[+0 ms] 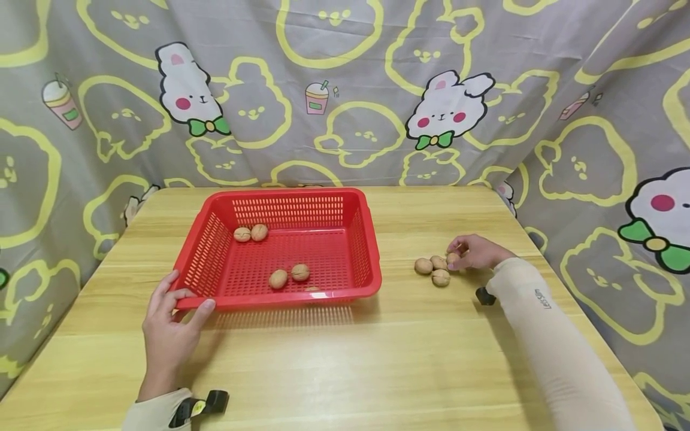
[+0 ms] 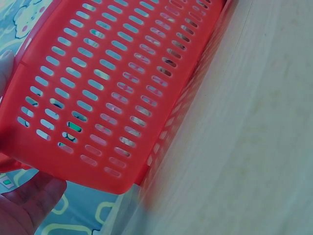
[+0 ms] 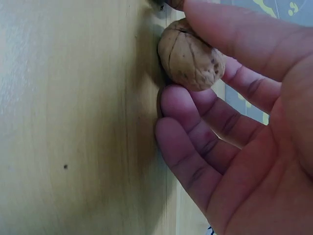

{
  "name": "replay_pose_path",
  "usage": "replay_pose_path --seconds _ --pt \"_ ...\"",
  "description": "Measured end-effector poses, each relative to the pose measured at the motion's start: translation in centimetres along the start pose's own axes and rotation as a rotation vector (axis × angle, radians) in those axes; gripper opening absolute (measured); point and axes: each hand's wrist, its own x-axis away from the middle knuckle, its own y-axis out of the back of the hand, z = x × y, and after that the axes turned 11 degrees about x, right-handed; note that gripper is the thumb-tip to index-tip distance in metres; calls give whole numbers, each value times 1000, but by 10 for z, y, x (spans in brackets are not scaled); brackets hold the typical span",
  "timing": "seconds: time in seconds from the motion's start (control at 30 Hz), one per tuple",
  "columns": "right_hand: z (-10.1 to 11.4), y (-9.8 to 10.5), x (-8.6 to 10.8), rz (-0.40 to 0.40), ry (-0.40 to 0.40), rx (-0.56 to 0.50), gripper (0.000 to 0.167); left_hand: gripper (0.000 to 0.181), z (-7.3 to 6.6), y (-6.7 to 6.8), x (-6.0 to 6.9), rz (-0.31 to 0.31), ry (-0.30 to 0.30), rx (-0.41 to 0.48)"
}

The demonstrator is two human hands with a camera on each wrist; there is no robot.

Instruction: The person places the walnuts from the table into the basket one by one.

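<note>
A red plastic basket (image 1: 242, 301) with slotted walls stands on the left half of the table. My left hand (image 1: 171, 326) grips its near left corner, thumb over the rim; the left wrist view shows fingertips (image 2: 46, 193) under that corner. Inside lie several walnuts: a pair (image 1: 251, 233) toward the back left, another pair (image 1: 288, 276) at the front, and a sliver of one partly hidden by the front rim. To the right, my right hand (image 1: 478, 252) holds a walnut (image 3: 190, 56) between thumb and fingers, low by the tabletop. Three other walnuts (image 1: 439, 279) sit close beside it.
The wooden table (image 1: 345, 371) runs up to a grey patterned curtain (image 1: 356, 149) at the back and sides. A black wrist camera (image 1: 217, 401) sits on the left wrist, and another (image 1: 486, 296) on the right.
</note>
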Motion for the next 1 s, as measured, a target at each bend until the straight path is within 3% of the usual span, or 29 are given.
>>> replay_pose_path --seconds 0.3,0.63,1.0 --pt "-3 -1 -4 3 -36 -26 38 28 -1 0 -1 4 2 -18" --pt "7 8 -3 -1 -22 22 41 29 1 1 0 -8 -1 -16" --pt "16 20 -10 -66 -18 47 39 28 0 0 0 6 -10 -31"
